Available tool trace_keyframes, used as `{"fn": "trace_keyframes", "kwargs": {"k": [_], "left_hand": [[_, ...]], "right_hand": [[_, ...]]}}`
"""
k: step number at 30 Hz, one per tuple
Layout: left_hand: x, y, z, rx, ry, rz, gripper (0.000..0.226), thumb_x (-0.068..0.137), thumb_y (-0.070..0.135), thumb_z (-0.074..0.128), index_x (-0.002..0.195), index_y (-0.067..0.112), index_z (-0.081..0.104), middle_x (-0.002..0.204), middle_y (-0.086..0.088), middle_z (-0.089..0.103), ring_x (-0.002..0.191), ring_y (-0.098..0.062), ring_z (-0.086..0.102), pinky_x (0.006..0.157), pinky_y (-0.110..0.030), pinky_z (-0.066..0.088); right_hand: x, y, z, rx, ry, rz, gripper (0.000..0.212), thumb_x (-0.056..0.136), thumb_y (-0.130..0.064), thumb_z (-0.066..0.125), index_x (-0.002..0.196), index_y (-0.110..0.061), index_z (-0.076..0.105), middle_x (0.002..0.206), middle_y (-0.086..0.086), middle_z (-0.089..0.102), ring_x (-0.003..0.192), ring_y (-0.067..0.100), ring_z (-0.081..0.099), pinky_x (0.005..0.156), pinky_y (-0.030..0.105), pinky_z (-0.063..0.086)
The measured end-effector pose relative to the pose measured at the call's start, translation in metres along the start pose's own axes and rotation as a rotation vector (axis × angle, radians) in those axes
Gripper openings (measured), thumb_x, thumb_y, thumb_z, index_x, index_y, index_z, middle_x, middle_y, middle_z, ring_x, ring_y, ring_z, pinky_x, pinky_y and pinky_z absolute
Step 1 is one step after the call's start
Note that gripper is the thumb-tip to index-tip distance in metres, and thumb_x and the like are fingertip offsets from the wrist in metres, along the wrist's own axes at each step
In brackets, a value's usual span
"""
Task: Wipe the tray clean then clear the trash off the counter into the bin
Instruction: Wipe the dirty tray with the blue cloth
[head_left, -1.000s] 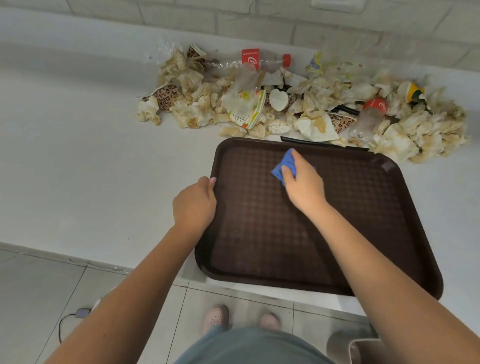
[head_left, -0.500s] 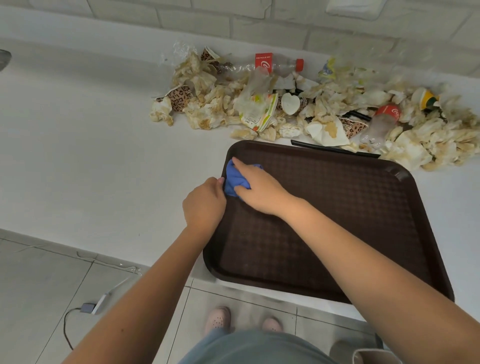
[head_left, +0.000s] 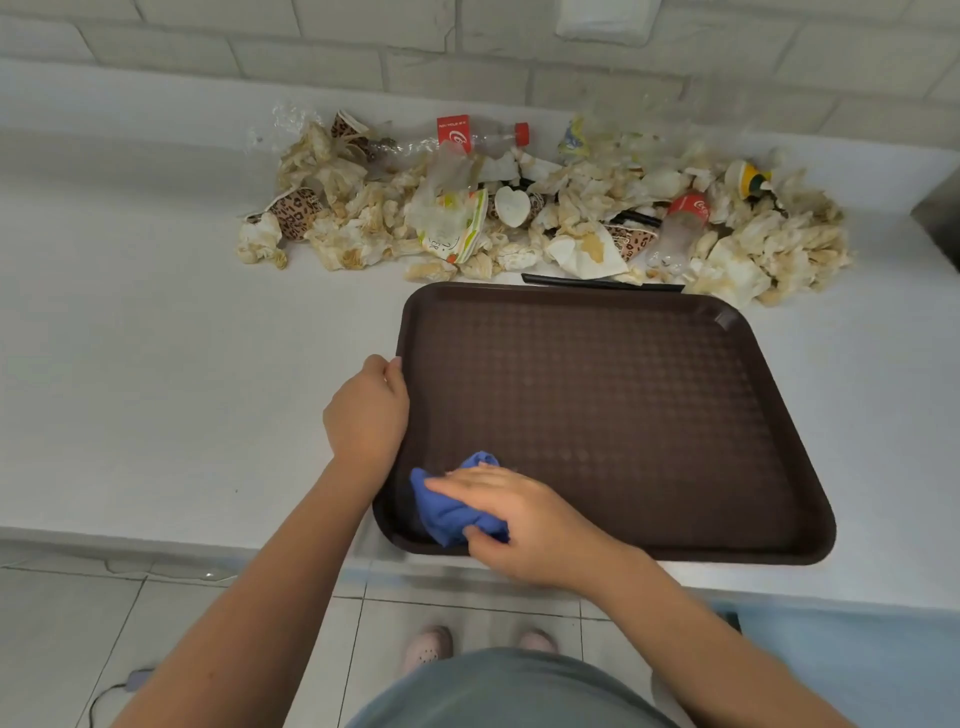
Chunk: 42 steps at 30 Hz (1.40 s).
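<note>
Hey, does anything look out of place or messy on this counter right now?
Yes: a heap of trash, made up of stained napkins, crushed cups and bottles, sprawls across the counter behind the tray. A black straw lies along the tray's far rim.

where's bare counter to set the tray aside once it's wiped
The widest bare counter lies left of the tray, beyond the left hand. A narrower strip runs along its right side. Trash crowds its far rim; the right hand and cloth fill its near left corner.
</note>
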<state>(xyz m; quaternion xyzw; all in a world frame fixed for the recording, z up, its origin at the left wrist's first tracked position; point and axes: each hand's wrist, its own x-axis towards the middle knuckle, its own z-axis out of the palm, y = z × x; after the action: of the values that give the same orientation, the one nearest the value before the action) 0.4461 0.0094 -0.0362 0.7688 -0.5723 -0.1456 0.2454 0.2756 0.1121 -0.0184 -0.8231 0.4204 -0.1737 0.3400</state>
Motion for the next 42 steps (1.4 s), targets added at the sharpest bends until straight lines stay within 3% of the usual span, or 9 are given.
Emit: {"fn": "trace_keyframes", "kwargs": {"k": [9, 18, 24, 26, 30, 35, 38, 41, 42], "left_hand": [[-0.001, -0.001, -0.002, 0.104, -0.042, 0.095, 0.038, 0.101, 0.036, 0.029, 0.089, 0.007, 0.052, 0.073, -0.008, 0.058, 0.063, -0.024, 0.052, 0.06, -0.033, 0.04], [-0.004, 0.0, -0.009, 0.189, -0.042, 0.157, 0.036, 0.102, 0.03, 0.028, 0.088, 0.004, 0.05, 0.068, -0.008, 0.052, 0.059, -0.025, 0.047, 0.057, -0.032, 0.034], [-0.008, 0.024, -0.008, 0.438, 0.103, 0.289, 0.034, 0.087, 0.002, 0.051, 0.121, 0.001, 0.05, 0.103, -0.028, 0.048, 0.087, -0.043, 0.046, 0.068, -0.046, 0.036], [-0.021, 0.056, 0.002, 0.307, 0.124, 0.407, 0.039, 0.081, 0.001, 0.059, 0.12, 0.002, 0.055, 0.109, -0.027, 0.049, 0.094, -0.044, 0.046, 0.075, -0.05, 0.039], [-0.083, 0.157, 0.029, -0.247, -0.267, 0.564, 0.017, 0.09, 0.026, 0.058, 0.095, 0.015, 0.071, 0.095, -0.005, 0.063, 0.093, -0.026, 0.057, 0.088, -0.038, 0.045], [-0.158, 0.284, 0.089, -0.518, -0.984, 0.222, 0.046, 0.093, 0.05, 0.046, 0.125, 0.019, 0.057, 0.117, 0.004, 0.061, 0.107, -0.015, 0.057, 0.098, -0.032, 0.045], [-0.178, 0.329, 0.131, -0.656, -1.166, 0.06, 0.045, 0.092, 0.051, 0.048, 0.12, 0.018, 0.059, 0.109, 0.002, 0.066, 0.1, -0.017, 0.061, 0.089, -0.032, 0.049], [-0.188, 0.364, 0.157, -0.736, -1.1, -0.015, 0.033, 0.089, 0.043, 0.059, 0.105, 0.015, 0.063, 0.095, 0.001, 0.067, 0.083, -0.013, 0.059, 0.075, -0.027, 0.048], [-0.191, 0.374, 0.164, -0.743, -1.066, -0.026, 0.031, 0.087, 0.041, 0.062, 0.102, 0.014, 0.063, 0.093, 0.001, 0.066, 0.08, -0.012, 0.058, 0.073, -0.026, 0.047]], "right_hand": [[-0.092, 0.045, -0.036, -0.1, 0.436, 0.48, 0.049, 0.089, -0.013, 0.053, 0.136, -0.027, 0.047, 0.129, -0.017, 0.048, 0.124, 0.004, 0.044, 0.096, 0.002, 0.024], [-0.124, 0.059, -0.062, -0.117, 0.725, 0.81, 0.049, 0.093, -0.012, 0.052, 0.141, -0.017, 0.042, 0.141, 0.003, 0.048, 0.127, 0.022, 0.046, 0.098, 0.021, 0.03], [-0.138, 0.054, -0.083, 0.287, 1.016, 0.762, 0.045, 0.093, -0.008, 0.052, 0.136, -0.023, 0.047, 0.128, -0.004, 0.054, 0.115, 0.009, 0.049, 0.089, 0.01, 0.038], [-0.146, 0.057, -0.1, 0.639, 1.125, 0.774, 0.04, 0.094, -0.01, 0.051, 0.13, -0.026, 0.054, 0.117, -0.001, 0.06, 0.11, 0.018, 0.056, 0.085, 0.022, 0.045], [-0.168, 0.069, -0.137, 0.993, 1.095, 0.701, 0.035, 0.093, -0.012, 0.051, 0.125, -0.025, 0.058, 0.114, -0.002, 0.062, 0.101, 0.013, 0.063, 0.075, 0.027, 0.054], [-0.21, 0.102, -0.198, 0.896, 0.997, 0.711, 0.035, 0.095, -0.013, 0.049, 0.125, -0.028, 0.058, 0.091, -0.005, 0.062, 0.088, 0.009, 0.06, 0.083, 0.031, 0.049], [-0.234, 0.128, -0.232, 0.945, 1.005, 0.705, 0.036, 0.094, -0.014, 0.048, 0.127, -0.025, 0.057, 0.092, 0.006, 0.064, 0.088, 0.016, 0.061, 0.083, 0.038, 0.05], [-0.256, 0.159, -0.257, 1.126, 0.952, 0.716, 0.05, 0.095, -0.027, 0.047, 0.127, 0.011, 0.047, 0.121, 0.035, 0.053, 0.088, 0.028, 0.061, 0.07, 0.035, 0.052], [-0.263, 0.169, -0.264, 1.179, 0.923, 0.714, 0.056, 0.096, -0.034, 0.046, 0.118, 0.018, 0.048, 0.1, 0.021, 0.049, 0.084, 0.029, 0.06, 0.065, 0.033, 0.053]]}}
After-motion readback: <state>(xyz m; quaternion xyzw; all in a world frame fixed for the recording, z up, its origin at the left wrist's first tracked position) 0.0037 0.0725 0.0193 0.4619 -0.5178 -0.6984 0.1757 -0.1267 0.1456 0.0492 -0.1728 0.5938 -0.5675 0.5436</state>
